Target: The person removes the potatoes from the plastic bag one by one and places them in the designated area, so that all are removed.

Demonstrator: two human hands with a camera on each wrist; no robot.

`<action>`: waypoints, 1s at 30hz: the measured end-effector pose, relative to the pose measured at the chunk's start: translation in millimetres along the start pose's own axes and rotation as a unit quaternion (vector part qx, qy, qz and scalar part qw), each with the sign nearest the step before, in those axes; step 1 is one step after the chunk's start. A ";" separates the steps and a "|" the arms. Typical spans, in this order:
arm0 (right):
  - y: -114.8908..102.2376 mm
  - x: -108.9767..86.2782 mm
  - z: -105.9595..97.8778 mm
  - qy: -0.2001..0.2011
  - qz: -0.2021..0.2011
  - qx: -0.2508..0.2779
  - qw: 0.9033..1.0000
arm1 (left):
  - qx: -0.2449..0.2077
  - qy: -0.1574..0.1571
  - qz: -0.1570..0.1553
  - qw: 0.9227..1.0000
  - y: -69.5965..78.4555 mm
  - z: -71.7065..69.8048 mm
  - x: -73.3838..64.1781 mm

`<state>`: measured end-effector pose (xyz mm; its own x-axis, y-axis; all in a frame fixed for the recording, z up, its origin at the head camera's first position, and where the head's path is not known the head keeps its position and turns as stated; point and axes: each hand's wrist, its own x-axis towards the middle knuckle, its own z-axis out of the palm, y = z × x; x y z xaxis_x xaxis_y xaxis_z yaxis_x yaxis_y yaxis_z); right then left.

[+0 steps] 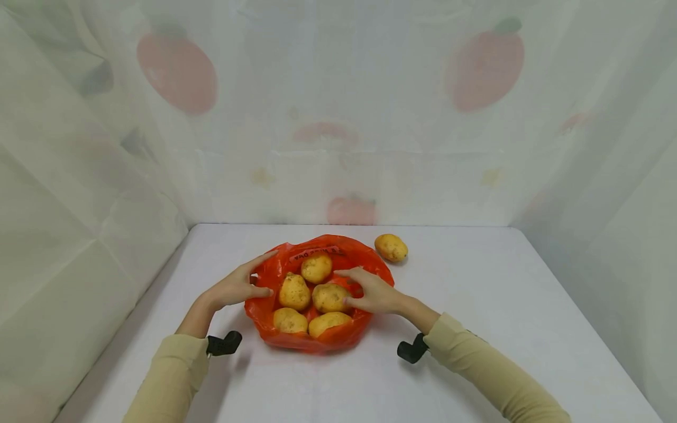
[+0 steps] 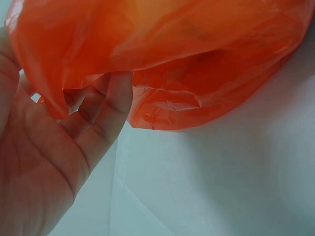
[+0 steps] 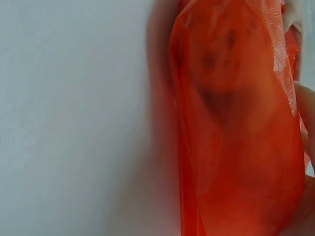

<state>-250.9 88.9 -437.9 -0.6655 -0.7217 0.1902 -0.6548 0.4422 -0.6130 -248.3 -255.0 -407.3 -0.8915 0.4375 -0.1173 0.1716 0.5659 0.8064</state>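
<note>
Basically spanning a red plastic bag (image 1: 328, 342) of potatoes (image 1: 316, 268) from left hand (image 1: 233, 288) across to right hand (image 1: 375, 294), mouth up, long axis side to side. Touching the near rim on each side with thumb and fingers spread wide; can't tell how firmly. Also touching a sideways-lying potato (image 1: 329, 298) with the right thumb. Just right of the left thumb, a pear-shaped potato (image 1: 294, 292), narrow end away. Beyond the right hand, a loose potato (image 1: 391, 247), slanting far-left to near-right.
</note>
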 end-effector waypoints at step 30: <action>4.3 11.3 16.2 -0.060 0.032 0.009 0.998 | -0.014 -0.007 -0.008 1.000 -1.2 1.6 0.3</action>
<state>-255.4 74.0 -450.8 -0.6568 -0.7519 0.0581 -0.6054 0.4797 -0.6352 -248.1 -254.4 -409.2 -0.8882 0.4381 -0.1382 0.1451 0.5529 0.8205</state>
